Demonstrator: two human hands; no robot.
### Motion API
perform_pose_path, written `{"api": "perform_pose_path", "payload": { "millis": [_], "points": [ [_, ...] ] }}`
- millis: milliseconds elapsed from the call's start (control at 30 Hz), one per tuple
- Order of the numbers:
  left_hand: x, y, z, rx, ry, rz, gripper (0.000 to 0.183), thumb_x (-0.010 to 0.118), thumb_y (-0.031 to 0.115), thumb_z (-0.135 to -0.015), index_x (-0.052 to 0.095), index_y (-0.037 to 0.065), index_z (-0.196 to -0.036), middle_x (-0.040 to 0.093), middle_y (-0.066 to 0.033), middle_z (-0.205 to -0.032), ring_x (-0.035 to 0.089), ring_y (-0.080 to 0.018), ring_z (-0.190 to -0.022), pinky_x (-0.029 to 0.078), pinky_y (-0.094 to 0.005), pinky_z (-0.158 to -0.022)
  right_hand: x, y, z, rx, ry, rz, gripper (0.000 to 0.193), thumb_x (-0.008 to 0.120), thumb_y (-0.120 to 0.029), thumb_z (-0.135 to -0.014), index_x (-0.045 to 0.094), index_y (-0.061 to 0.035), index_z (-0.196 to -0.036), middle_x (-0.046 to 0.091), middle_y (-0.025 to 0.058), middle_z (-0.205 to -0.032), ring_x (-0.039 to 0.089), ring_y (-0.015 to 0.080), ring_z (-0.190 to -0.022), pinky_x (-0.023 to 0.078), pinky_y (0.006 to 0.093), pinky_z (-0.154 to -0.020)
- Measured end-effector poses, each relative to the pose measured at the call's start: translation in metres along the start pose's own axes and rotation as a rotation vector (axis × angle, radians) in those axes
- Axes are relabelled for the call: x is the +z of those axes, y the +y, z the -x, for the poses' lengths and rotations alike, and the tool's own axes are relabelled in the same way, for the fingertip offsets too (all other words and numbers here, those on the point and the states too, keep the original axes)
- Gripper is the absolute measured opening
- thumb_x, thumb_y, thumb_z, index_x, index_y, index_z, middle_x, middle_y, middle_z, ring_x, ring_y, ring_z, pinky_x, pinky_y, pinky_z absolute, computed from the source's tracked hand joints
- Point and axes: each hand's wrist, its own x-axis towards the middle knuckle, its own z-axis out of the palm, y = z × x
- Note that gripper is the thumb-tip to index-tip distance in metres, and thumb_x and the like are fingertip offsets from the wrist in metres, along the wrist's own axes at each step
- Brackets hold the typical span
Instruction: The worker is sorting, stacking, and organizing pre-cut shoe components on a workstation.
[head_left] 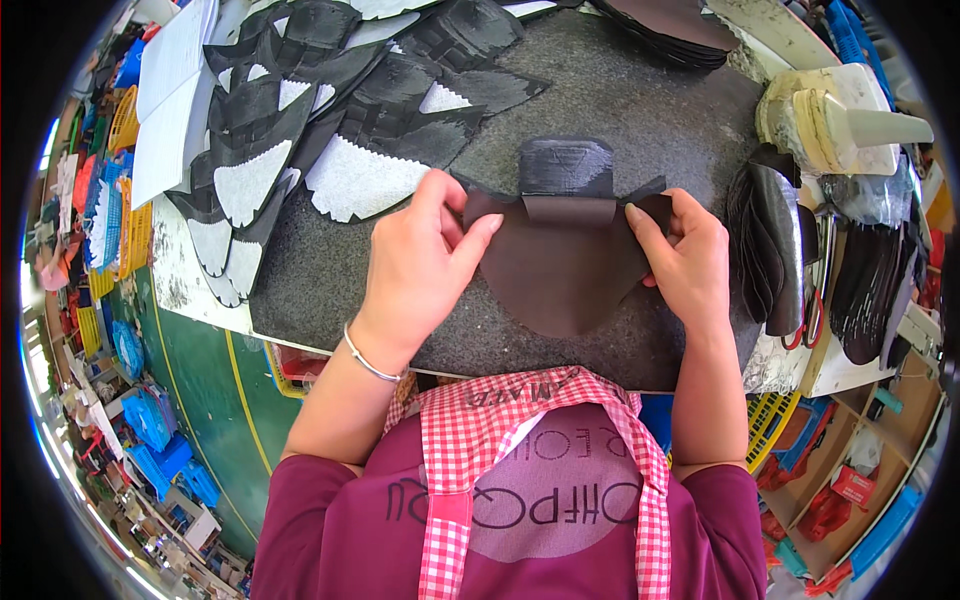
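Between my hands a dark brown leather shoe-upper piece (pixel 555 270) lies over the dark work mat, its rounded edge toward me. At its far middle stands a black tab (pixel 566 167) with a shiny, streaked surface, and a folded brown strip runs along its base. My left hand (pixel 415 255) pinches the piece's left corner between thumb and fingers. The right corner is pinched likewise by my right hand (pixel 688 245). To the left lie overlapping black pieces with white backing (pixel 365 178), some with zigzag edges.
A milky plastic container (pixel 873 90) with a pale handle stands at the far right. Nearer are stacked black pieces (pixel 765 240) and red-handled scissors (pixel 812 322). Brown pieces (pixel 680 28) are piled at the back. White paper (pixel 172 95) lies at the left edge.
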Motion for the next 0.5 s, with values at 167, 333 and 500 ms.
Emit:
{"api": "perform_pose_path", "payload": {
  "millis": [167, 333, 500],
  "points": [
    [0.013, 0.0, 0.003, 0.714, 0.079, -0.271, 0.029, 0.082, 0.021, -0.075, 0.066, 0.01, -0.096, 0.068, -0.0042, -0.1, 0.065, -0.0177, -0.085, 0.05, -0.0344, -0.072, -0.004, 0.008, -0.005, -0.071, 0.017, 0.142, 0.022, 0.074, -0.015, -0.088, 0.061, 0.0029, -0.087, 0.063, 0.0086, -0.061, 0.06, 0.0092, -0.05, 0.045, 0.0282, -0.045],
    [0.016, 0.012, -0.007, 0.809, -0.306, -0.436, 0.075, 0.072, 0.045, -0.075, 0.054, 0.016, -0.142, 0.048, -0.0059, -0.151, 0.042, -0.0244, -0.141, 0.025, -0.0557, -0.116, -0.016, -0.004, -0.011, -0.169, 0.294, 0.698, 0.034, 0.082, -0.027, -0.081, 0.06, -0.0017, -0.087, 0.065, 0.0132, -0.068, 0.068, 0.0332, -0.065, 0.051, 0.0415, -0.058],
    [0.017, 0.016, -0.023, 0.714, -0.349, -0.581, 0.103, 0.066, 0.068, -0.074, 0.031, 0.019, -0.157, 0.018, -0.0096, -0.167, 0.012, -0.0324, -0.154, -0.001, -0.0742, -0.113, -0.019, 0.005, -0.001, -0.781, 0.117, 0.55, 0.022, 0.075, -0.006, -0.076, 0.065, -0.0047, -0.095, 0.068, 0.011, -0.099, 0.064, 0.0306, -0.097, 0.053, 0.038, -0.08]
  ]
}}
